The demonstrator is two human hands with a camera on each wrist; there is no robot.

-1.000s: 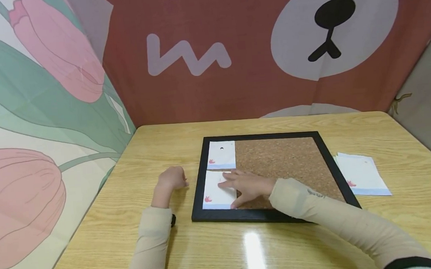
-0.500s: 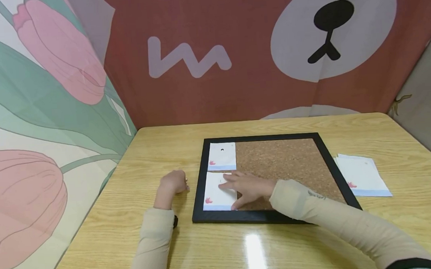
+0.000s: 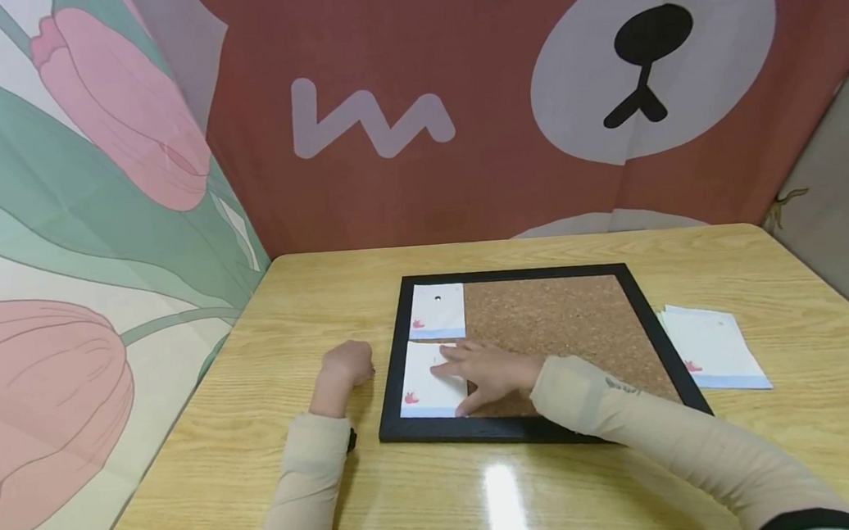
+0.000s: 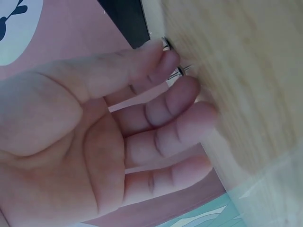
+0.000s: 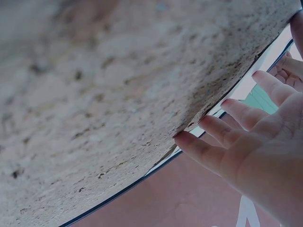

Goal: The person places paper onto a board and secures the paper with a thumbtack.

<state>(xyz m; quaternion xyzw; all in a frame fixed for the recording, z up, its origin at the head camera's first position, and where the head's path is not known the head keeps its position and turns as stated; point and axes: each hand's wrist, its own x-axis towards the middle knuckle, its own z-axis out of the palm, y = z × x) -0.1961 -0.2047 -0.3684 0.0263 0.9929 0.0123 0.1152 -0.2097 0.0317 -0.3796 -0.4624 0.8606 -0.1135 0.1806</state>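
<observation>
A black-framed cork board (image 3: 555, 330) lies on the table with two white sheets at its left side. The upper sheet (image 3: 437, 309) carries a small dark tack head. On the lower sheet (image 3: 425, 384), my right hand (image 3: 491, 371) rests with spread fingers, fingertips pressing near its right edge. Left of the frame, my left hand (image 3: 348, 363) is low over the table. In the left wrist view its thumb and index fingertip meet at a small shiny thumbtack (image 4: 166, 43). Another thumbtack (image 4: 179, 72), its point showing, is beside the curled fingers.
A small stack of similar white sheets (image 3: 719, 351) lies right of the board. The wooden table (image 3: 204, 494) meets a brown cartoon-bear backdrop (image 3: 405, 192) at its far edge, and a tulip-printed cloth (image 3: 71, 388) hangs at the left.
My left hand has shifted slightly right and turned a little at the wrist, staying beside the frame. The right hand keeps its place on the lower sheet. The head view has tilted slightly upward.
</observation>
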